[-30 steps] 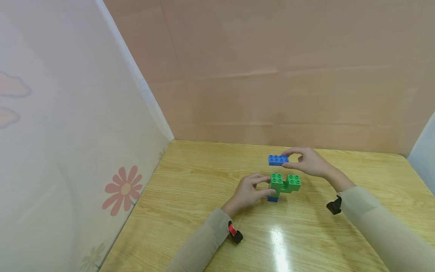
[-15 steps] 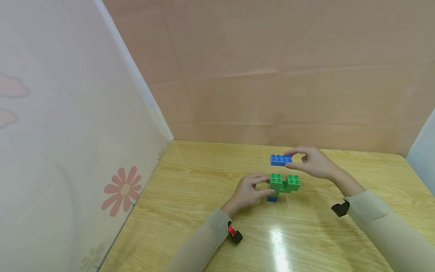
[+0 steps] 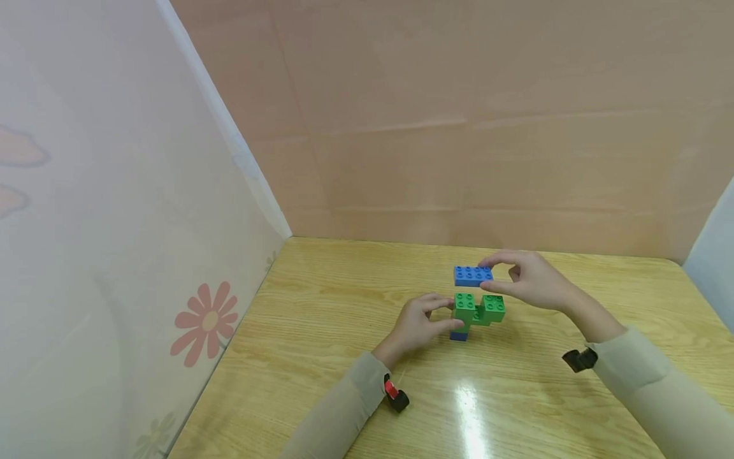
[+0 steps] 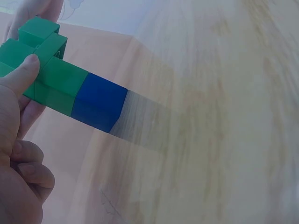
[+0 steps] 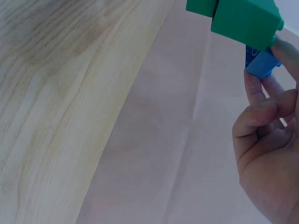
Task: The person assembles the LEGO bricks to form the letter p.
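Note:
With thumb and fingers my left hand (image 3: 420, 325) grips a stack of green toy building blocks (image 3: 464, 314) from its left side. At the stack's foot is a dark blue block (image 4: 99, 101), standing on the table. A green arm (image 3: 493, 308) juts out to the right and rises into a second studded top. Just above and behind the stack, my right hand (image 3: 533, 280) pinches a flat blue building block (image 3: 473, 276) by its right end, studs up. In the right wrist view, part of this blue block (image 5: 263, 63) hides behind the green one.
The wooden table (image 3: 321, 306) carries a bright light streak in front of the stack. A tan sheet (image 3: 401, 159) rises behind the table, and a pale wall with a pink flower (image 3: 209, 320) borders it at the left.
My right hand first shifts slightly right with the flat blue block, then comes down and nearer the green stack. The left hand and the stack stay nearly still.

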### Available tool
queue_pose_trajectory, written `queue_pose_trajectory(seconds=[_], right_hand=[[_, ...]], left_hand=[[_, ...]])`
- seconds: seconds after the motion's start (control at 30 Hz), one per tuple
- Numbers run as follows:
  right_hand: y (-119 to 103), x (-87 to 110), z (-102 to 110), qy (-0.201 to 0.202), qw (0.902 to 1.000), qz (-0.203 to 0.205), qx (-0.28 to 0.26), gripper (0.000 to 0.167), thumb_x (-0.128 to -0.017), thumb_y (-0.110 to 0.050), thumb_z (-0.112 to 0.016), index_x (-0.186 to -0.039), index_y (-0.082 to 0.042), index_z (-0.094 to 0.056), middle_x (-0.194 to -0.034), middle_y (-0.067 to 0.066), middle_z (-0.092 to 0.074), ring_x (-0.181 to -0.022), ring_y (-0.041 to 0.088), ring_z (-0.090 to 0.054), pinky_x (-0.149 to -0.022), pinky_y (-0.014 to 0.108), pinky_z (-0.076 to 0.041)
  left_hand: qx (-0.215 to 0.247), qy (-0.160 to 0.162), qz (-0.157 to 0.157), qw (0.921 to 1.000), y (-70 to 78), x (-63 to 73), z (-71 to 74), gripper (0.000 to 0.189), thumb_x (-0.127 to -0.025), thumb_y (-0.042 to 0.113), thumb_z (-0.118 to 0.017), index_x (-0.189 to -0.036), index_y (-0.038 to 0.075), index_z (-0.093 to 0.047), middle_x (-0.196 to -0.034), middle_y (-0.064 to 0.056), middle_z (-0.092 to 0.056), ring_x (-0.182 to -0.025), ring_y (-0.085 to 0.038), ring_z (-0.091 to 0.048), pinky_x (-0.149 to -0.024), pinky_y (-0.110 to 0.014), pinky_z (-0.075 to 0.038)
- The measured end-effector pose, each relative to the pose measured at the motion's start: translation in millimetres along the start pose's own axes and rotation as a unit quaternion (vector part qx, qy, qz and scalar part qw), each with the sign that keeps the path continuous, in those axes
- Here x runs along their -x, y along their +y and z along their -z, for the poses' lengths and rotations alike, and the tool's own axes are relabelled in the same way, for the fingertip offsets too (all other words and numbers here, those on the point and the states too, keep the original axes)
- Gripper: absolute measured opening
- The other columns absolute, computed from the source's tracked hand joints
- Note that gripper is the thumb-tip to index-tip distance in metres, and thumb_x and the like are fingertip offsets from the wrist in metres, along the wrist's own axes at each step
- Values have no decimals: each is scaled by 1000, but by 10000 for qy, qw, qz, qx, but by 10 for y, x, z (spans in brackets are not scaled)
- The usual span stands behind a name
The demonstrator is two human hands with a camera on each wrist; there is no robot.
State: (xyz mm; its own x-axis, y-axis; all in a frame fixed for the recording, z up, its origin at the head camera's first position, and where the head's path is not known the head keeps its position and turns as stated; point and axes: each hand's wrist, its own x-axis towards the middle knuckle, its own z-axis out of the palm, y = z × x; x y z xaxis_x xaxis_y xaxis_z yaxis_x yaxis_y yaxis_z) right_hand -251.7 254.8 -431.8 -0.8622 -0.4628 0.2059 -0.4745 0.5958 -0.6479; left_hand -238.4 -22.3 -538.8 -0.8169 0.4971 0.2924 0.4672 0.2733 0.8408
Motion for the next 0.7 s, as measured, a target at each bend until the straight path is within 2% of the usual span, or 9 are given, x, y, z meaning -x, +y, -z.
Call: queue_pose_trajectory(seconds=[0.33, 0.53, 0.7], right_hand=[[-63, 101, -23, 145, 9997, 204, 70, 32, -91, -25, -83, -121, -20, -72, -115, 0, -69, -49, 5, -33, -45, 28, -35], [-127, 156, -29, 145, 9995, 280, 98, 33, -92, -24, -83, -122, -20, -72, -114, -1, -69, -49, 6, -32, -45, 28, -35], [-171, 191, -38, 155, 9993, 322, 134, 32, -91, -24, -84, -121, -21, -72, -111, -5, -69, -50, 4, -33, -47, 27, -35]], left_hand=[[20, 19, -38, 10000, -21, 2, 1, 41, -92, 35, -82, -129, 19, -75, -111, 17, -67, -67, -7, -37, -58, -21, -33], [66, 12, -4, 10000, -25, 2, -3, 41, -92, 34, -82, -129, 19, -75, -110, 18, -67, -70, -12, -40, -58, -21, -34], [36, 43, -42, 10000, -27, 3, -2, 43, -91, 34, -82, -130, 17, -75, -109, 14, -68, -69, -9, -39, -58, -21, -33]])
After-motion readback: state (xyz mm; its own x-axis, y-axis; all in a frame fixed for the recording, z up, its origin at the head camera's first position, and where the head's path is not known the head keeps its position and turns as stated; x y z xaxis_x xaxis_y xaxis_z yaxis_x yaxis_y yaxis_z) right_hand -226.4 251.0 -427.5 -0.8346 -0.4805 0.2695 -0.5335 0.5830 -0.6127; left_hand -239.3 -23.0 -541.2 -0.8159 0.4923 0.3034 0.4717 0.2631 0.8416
